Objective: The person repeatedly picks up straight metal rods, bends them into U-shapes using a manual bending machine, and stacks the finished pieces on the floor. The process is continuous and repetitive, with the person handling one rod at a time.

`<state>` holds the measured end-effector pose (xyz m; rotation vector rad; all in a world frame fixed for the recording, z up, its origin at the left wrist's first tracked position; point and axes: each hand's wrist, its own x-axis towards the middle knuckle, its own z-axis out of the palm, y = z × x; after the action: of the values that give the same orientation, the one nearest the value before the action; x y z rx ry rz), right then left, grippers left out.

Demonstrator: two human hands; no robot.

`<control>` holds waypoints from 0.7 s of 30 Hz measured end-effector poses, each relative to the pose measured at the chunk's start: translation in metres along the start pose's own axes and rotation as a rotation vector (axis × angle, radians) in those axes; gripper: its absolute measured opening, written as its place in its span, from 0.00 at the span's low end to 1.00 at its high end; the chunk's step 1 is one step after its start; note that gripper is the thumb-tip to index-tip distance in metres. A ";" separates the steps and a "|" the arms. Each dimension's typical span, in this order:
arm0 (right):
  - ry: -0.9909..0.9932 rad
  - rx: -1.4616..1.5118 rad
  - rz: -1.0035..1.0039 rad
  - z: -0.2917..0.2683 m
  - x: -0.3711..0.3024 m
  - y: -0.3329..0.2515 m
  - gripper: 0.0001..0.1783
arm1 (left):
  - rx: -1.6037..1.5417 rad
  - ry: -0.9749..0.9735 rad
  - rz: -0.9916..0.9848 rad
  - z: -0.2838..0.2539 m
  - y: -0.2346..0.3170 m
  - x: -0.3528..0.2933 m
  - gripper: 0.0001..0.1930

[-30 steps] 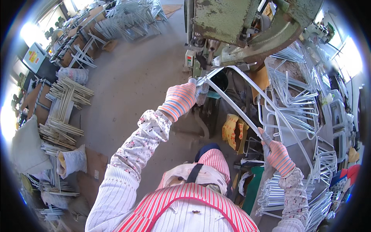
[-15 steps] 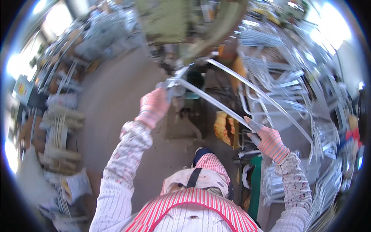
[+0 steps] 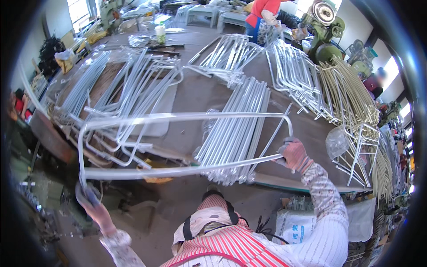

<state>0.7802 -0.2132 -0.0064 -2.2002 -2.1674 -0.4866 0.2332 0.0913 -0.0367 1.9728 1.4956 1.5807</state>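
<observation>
A long silvery tube frame point(image 3: 178, 116), bent at its corners, stretches across in front of me above a table. My left hand point(image 3: 94, 205), in a striped glove with grey fingers, is closed round its lower left corner. At the other end my right hand point(image 3: 294, 154), gloved alike, grips the frame where its tubes come together. Under the frame a bundle of straight silvery tubes point(image 3: 235, 129) lies on the brown table point(image 3: 184, 95). Bent tubes point(image 3: 133, 95) are heaped on the table to the left, partly behind the frame.
More bent frames point(image 3: 293, 73) and gold-coloured rods point(image 3: 347, 84) lie at the far right. A small rack-like frame point(image 3: 364, 144) leans near the right edge. Green machines point(image 3: 329, 49) stand behind. Another person in a red vest point(image 3: 262, 15) is across the table. A white sack point(image 3: 291, 227) sits below.
I have turned from a green machine to the table of tubes. The frame now spans level before me; my left hand is lower and farther left, still holding it.
</observation>
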 end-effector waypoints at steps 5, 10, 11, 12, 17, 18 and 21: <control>0.002 -0.023 0.577 0.028 -0.043 0.090 0.23 | -0.477 -0.120 0.120 0.205 0.064 0.072 0.25; 0.083 -0.067 0.987 0.035 -0.024 0.171 0.21 | -0.527 -0.436 0.016 0.306 0.201 0.003 0.28; 0.085 -0.066 0.997 0.032 -0.025 0.184 0.20 | -0.444 -0.427 0.235 0.317 0.215 0.005 0.31; 0.086 -0.094 0.922 0.032 -0.024 0.194 0.19 | -0.290 -0.391 0.460 0.324 0.237 0.016 0.33; 0.086 -0.131 0.411 -0.001 -0.026 0.231 0.13 | 0.162 0.008 0.854 0.406 0.339 0.155 0.33; 0.147 -0.078 0.257 -0.001 -0.010 0.238 0.13 | 0.350 -0.036 0.785 0.403 0.325 0.195 0.28; 0.059 -0.053 0.064 -0.003 0.007 0.262 0.13 | 0.516 -1.116 0.329 0.438 0.194 0.261 0.18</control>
<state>1.0358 -0.2171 0.0522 -2.2428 -2.0720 -0.6047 0.6794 0.3835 0.0771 2.7117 1.1225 -0.0709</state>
